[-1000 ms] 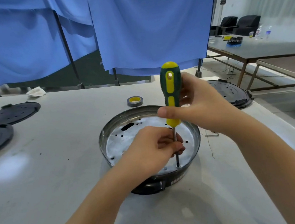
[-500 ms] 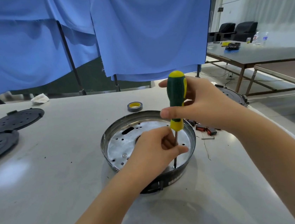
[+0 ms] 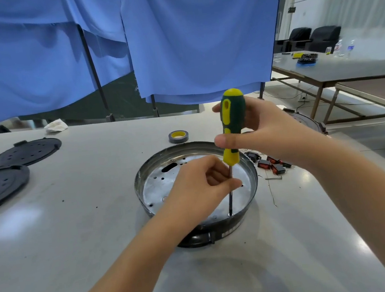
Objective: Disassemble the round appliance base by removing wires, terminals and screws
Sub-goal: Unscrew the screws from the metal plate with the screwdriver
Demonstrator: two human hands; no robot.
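A round metal appliance base with a shiny perforated floor and a black lower rim sits in the middle of the grey table. A green and yellow screwdriver stands nearly upright in it, its tip down at the near inner edge of the base floor. My right hand grips the handle from the right. My left hand reaches in over the near rim and pinches the metal shaft between thumb and fingers. Whatever the tip touches is too small to make out.
A grey and yellow tape roll lies behind the base. Small red and black parts, thin wires and a loose screw lie to its right. Two black round covers rest at the far left, another round base behind my right hand.
The screwdriver handle has turned in my right hand, its yellow stripe now facing me. The view has tilted up slightly. My left hand keeps pinching the shaft.
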